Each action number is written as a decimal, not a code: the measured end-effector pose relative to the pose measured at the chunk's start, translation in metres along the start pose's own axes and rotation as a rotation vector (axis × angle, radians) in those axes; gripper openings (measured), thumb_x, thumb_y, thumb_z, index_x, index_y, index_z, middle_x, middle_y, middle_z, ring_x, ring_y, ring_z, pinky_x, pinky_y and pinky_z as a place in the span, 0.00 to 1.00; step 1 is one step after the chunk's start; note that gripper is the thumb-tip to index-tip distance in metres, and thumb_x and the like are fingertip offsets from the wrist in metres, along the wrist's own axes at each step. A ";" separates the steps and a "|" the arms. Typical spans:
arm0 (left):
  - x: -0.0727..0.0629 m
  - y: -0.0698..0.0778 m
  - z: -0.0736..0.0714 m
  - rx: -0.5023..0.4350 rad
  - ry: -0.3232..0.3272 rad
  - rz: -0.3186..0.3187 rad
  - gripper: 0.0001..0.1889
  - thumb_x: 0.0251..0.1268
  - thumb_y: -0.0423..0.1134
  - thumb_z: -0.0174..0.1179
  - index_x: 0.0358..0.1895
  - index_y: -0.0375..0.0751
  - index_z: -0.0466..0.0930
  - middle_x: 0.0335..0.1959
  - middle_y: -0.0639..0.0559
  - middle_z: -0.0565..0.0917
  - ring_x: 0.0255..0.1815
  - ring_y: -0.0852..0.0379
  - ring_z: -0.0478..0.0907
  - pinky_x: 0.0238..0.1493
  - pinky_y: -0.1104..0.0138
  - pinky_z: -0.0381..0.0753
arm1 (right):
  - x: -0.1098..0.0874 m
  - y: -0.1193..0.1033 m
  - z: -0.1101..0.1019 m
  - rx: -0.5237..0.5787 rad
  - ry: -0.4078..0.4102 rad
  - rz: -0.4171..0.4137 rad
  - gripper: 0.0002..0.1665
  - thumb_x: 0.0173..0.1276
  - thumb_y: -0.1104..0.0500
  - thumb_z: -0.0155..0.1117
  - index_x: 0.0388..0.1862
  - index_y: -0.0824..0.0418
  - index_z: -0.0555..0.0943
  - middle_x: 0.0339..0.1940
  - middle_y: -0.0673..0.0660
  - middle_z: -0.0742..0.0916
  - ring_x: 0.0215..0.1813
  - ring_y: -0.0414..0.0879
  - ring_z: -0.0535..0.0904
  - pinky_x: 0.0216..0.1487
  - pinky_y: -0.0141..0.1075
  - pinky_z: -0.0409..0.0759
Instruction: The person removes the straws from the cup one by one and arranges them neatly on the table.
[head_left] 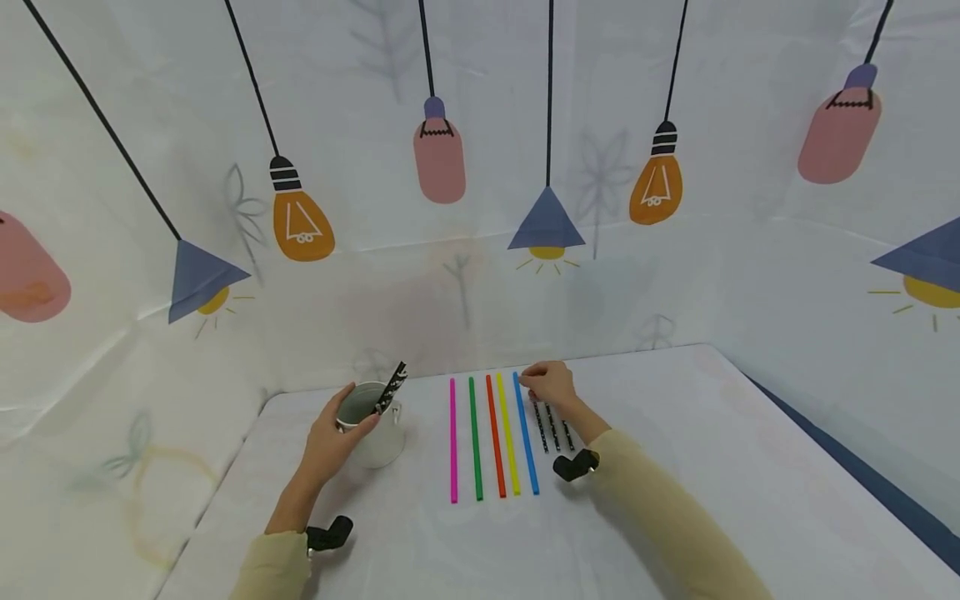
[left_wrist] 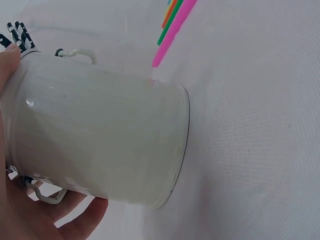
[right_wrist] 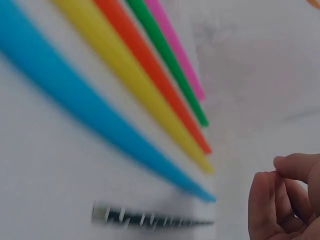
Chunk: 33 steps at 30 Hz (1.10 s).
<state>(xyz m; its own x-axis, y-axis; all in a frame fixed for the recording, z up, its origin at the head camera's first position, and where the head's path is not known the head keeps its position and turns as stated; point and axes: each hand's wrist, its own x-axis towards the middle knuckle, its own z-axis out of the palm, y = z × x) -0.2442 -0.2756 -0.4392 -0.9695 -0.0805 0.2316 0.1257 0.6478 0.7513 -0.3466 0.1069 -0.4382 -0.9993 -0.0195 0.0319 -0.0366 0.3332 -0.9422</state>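
Note:
My left hand grips a white bucket near its rim, with small wire side handles showing in the left wrist view. Several black-and-white patterned straws poke out of the bucket's mouth. On the right, my right hand hovers by the far ends of a blue straw and a few short black patterned straws. Its fingers bend loosely toward the thumb, and nothing shows between them in the right wrist view. The hand partly hides the black straws' far ends from the head view.
Pink, green, red and yellow straws lie side by side on the white-covered table, between the bucket and the blue straw. A white sheet printed with lamps hangs behind the table's far edge.

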 end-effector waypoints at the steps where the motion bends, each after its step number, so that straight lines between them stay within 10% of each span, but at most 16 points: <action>1: 0.000 0.000 0.000 0.001 0.000 0.001 0.44 0.62 0.60 0.62 0.76 0.49 0.54 0.69 0.38 0.65 0.60 0.39 0.70 0.49 0.47 0.75 | -0.002 -0.005 0.005 0.010 -0.012 -0.013 0.11 0.67 0.61 0.66 0.43 0.67 0.84 0.39 0.66 0.85 0.32 0.54 0.82 0.36 0.41 0.83; 14: -0.001 0.002 -0.003 0.032 0.027 0.126 0.34 0.73 0.53 0.51 0.75 0.41 0.57 0.68 0.36 0.67 0.50 0.43 0.70 0.41 0.55 0.69 | -0.031 -0.065 0.074 0.103 -0.240 -0.110 0.08 0.67 0.61 0.66 0.40 0.66 0.85 0.31 0.57 0.86 0.34 0.58 0.83 0.34 0.39 0.84; 33: -0.001 0.003 -0.003 0.009 0.048 0.097 0.35 0.69 0.51 0.57 0.74 0.42 0.59 0.56 0.38 0.74 0.36 0.49 0.69 0.29 0.63 0.68 | -0.074 -0.110 0.134 0.132 -0.460 -0.316 0.12 0.63 0.63 0.70 0.46 0.61 0.86 0.26 0.51 0.86 0.23 0.42 0.79 0.29 0.36 0.83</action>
<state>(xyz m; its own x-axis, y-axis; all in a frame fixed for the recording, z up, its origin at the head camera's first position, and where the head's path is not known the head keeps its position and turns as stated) -0.2421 -0.2758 -0.4356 -0.9417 -0.0532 0.3321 0.2160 0.6613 0.7184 -0.2674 -0.0545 -0.3819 -0.8324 -0.5174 0.1984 -0.3025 0.1244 -0.9450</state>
